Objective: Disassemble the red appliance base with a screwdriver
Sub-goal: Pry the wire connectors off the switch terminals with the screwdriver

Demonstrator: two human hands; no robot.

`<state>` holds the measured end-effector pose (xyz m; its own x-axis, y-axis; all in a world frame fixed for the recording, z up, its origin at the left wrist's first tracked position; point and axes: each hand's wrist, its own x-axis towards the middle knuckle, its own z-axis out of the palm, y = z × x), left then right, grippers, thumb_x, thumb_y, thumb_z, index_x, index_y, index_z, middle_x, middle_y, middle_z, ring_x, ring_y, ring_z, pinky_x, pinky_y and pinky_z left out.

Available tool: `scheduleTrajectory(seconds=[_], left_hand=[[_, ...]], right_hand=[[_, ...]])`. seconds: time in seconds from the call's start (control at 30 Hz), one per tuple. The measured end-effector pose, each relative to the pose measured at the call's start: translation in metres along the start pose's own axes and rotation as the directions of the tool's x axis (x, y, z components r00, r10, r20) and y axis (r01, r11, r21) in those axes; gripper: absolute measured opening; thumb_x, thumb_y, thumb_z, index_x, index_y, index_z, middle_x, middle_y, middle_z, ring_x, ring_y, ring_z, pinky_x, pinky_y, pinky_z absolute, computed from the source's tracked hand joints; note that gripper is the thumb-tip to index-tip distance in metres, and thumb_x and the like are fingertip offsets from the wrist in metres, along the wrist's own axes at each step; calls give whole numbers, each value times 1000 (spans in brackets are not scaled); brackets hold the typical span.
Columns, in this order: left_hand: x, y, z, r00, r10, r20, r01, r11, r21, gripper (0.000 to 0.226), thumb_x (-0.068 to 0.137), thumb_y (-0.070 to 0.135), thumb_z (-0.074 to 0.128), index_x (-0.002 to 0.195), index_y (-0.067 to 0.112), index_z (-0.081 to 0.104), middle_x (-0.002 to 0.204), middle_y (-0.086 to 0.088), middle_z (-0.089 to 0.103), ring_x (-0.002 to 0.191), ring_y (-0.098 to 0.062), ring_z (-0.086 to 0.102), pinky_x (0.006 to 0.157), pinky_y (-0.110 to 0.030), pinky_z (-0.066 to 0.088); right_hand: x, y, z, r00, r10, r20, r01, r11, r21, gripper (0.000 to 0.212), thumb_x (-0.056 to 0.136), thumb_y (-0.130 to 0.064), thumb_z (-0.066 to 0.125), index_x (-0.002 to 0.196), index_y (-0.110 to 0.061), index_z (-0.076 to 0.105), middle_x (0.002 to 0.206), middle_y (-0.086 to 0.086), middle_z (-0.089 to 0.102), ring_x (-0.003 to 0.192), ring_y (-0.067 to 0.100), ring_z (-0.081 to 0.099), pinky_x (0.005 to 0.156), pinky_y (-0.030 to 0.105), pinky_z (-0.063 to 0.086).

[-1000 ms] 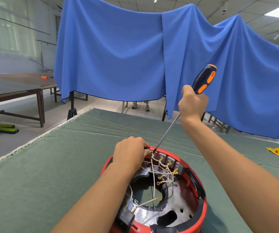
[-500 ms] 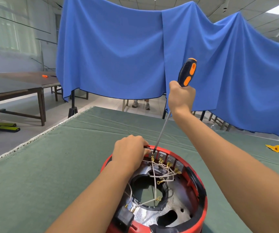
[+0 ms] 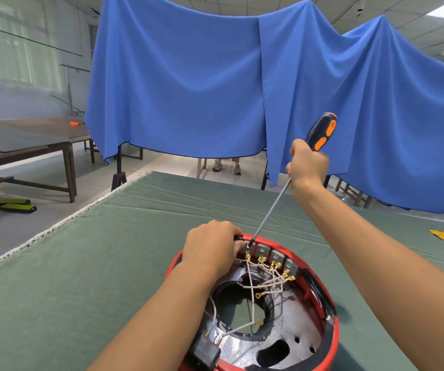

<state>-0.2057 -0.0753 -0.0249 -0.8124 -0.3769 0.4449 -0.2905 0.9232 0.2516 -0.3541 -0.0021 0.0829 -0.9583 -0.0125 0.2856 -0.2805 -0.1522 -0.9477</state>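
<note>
The round red appliance base (image 3: 330,311) lies open side up on the green table, showing white wires with brass terminals and a row of grey switch blocks at its far rim. My left hand (image 3: 211,247) grips the far left rim of the base. My right hand (image 3: 308,166) holds the black and orange screwdriver (image 3: 321,131) by its handle, raised above the table. Its long shaft slants down to the left, and the tip sits at the leftmost switch block, beside my left fingers.
The green cloth table (image 3: 81,263) stretches left and far. A small yellow piece (image 3: 443,235) lies at the right. A blue curtain (image 3: 188,89) hangs behind, with a person's feet below it. A wooden table (image 3: 28,140) stands at the left.
My right hand swung the screwdriver handle left and more upright, then back to the right, while the tip stayed at the switch block. My left hand kept its hold on the rim.
</note>
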Motion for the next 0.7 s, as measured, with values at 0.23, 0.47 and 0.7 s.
scheduleTrajectory(seconds=[0.23,0.47,0.7], left_hand=[[-1,-1,1,998,-42,55,45,998,-43,24,87,25,49,107,28,62,109,4,66,101,-22,58,71,-30,39],[-6,5,-13,988,-76,-133,47,977,-208,22,82,14,50,95,21,66,98,6,62,101,-15,49,74,-27,40],[-19,15,-21,992,105,66,-88,971,-222,23,77,20,52,87,29,70,64,16,50,72,-9,48,63,-24,35]], right_hand=[[-36,-12,-32,979,-202,-15,201,960,193,37,78,-9,52,56,-18,24,49,4,21,40,19,24,37,18,22],[-67,-3,-62,944,-300,-135,325,917,230,31,79,-25,56,56,-11,42,35,-2,46,38,14,45,50,20,43],[-77,22,-83,971,-153,-185,211,910,357,18,83,-27,62,67,-20,56,53,1,67,34,9,45,37,17,38]])
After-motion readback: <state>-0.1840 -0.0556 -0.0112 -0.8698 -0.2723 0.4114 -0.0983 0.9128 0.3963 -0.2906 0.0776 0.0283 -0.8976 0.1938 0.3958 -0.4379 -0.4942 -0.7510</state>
